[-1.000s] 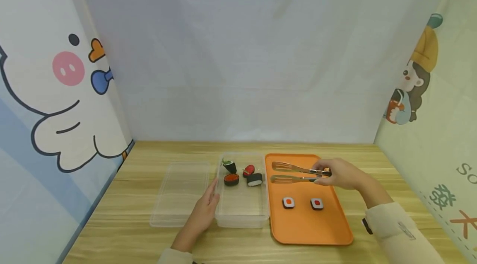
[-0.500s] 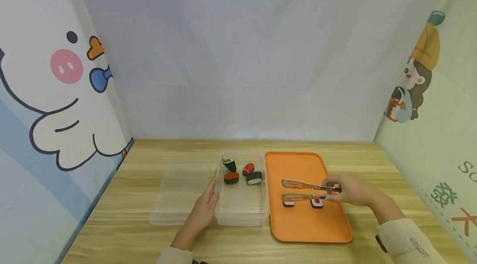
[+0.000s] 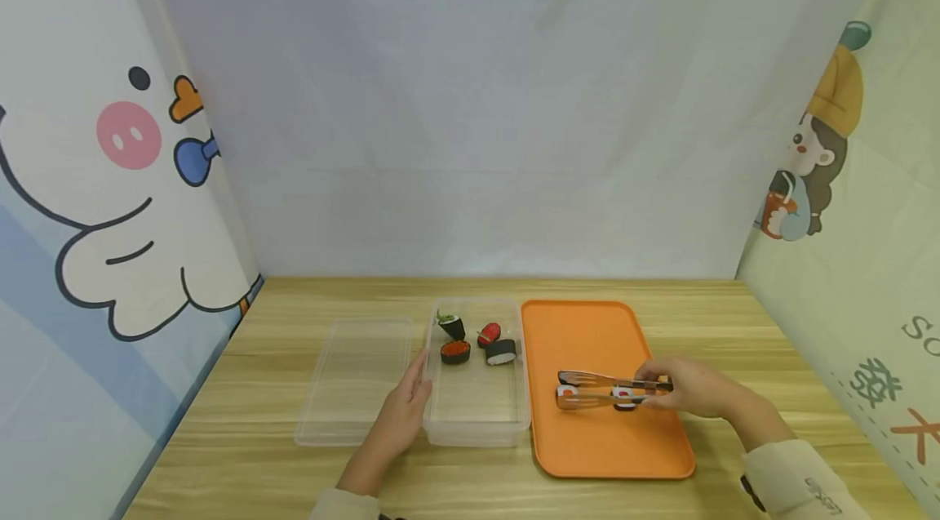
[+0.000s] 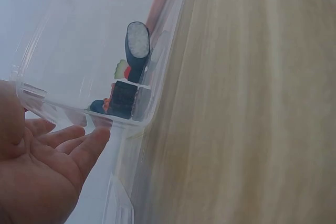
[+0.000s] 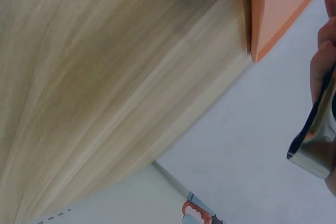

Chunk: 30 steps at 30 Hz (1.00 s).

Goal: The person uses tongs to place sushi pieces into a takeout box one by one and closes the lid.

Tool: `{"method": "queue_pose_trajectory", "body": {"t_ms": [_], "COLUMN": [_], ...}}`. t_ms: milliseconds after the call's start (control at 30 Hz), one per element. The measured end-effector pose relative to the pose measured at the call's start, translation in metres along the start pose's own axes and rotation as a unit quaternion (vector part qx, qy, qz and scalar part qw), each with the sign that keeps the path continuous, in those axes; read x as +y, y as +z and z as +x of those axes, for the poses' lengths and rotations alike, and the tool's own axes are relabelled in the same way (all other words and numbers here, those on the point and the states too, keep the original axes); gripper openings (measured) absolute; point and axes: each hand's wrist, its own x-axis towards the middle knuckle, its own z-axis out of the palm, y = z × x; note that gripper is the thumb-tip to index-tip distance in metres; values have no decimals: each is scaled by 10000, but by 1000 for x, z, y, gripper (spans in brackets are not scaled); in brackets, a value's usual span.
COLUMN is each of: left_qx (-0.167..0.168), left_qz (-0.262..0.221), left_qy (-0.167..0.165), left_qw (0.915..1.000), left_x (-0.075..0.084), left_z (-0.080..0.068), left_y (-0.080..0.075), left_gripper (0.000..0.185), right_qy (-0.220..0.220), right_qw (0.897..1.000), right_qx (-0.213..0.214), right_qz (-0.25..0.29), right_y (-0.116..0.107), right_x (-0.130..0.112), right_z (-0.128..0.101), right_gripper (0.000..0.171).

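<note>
My left hand (image 3: 402, 412) rests along the left wall of a clear plastic box (image 3: 477, 428), its fingers fairly straight against the side in the left wrist view. Inside the box lie several toy sushi pieces, among them a roe-topped one (image 3: 455, 352) and a black-wrapped rice piece (image 3: 501, 352). Above the orange tray (image 3: 587, 446), my right hand (image 3: 686, 389) holds metal tongs (image 3: 602, 380), their arms spread apart and pointing left. Two white sushi rolls, one with an orange centre (image 3: 566, 393) and one with a red centre (image 3: 624, 394), lie on the tray, partly hidden by the tongs.
A clear lid (image 3: 356, 381) lies flat on the wooden table (image 3: 242, 422) left of the box. The tray stands right beside the box. White cloth (image 3: 470, 136) closes off the back, and printed panels stand at both sides.
The tongs in my right hand came down toward the tray's front, from above the rolls to over them. My left hand stayed at the box.
</note>
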Motion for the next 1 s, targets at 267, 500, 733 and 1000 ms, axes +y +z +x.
{"method": "queue_pose_trajectory", "body": {"t_ms": [267,500,733,1000], "left_qx": [17,-2,11,19], "left_qz": [-28,-50,-68,-54], "left_qy": [17,-5,10,16], "left_qw": [10000,10000,10000,10000], "left_x": [-1,-1,-2,0], "left_z": [0,-1,-1,-1], "left_y": [0,0,1,0], "left_gripper": [51,51,51,51], "right_qy": [-169,-40,110,-158], "right_qw": [9999,9998,9988,9981], "right_qx": [20,75,128,335], "right_qz": [1,157,468,483], "right_y": [4,-2,-15,-29], "right_x": [6,-2,-14,-28], "right_z": [-1,-2,-6,-1], "right_gripper": [18,19,26,23]}}
